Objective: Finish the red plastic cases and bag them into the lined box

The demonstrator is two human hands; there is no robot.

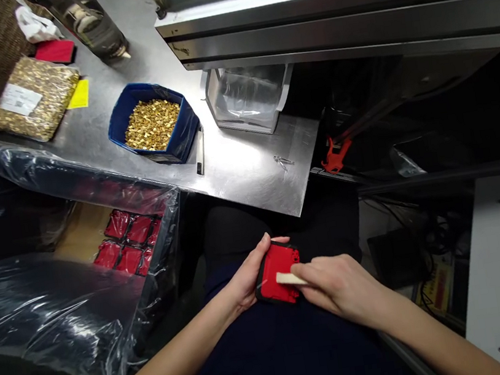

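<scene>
Over my lap, my left hand [247,279] is wrapped round the left edge of a red plastic part with a black rim [276,270]. My right hand [338,287] is closed on a pale, flat-ended stick [289,279], whose tip lies over the red face. Whether the tip presses on that face I cannot tell. Small red details stand along the part's right edge, partly behind my right fingers. Beyond my hands, on the metal table [249,181], are a few small metal pieces [282,161] and a white-and-black pen-like tool [199,151].
A blue bin [113,123] holds many small brass pieces. Behind it lie a bag of similar pieces [45,86] and a dark bottle [90,24]. A clear-lined white bin [276,123] sits under a metal beam [326,34]. At left, a plastic-lined box [169,224] contains several red parts.
</scene>
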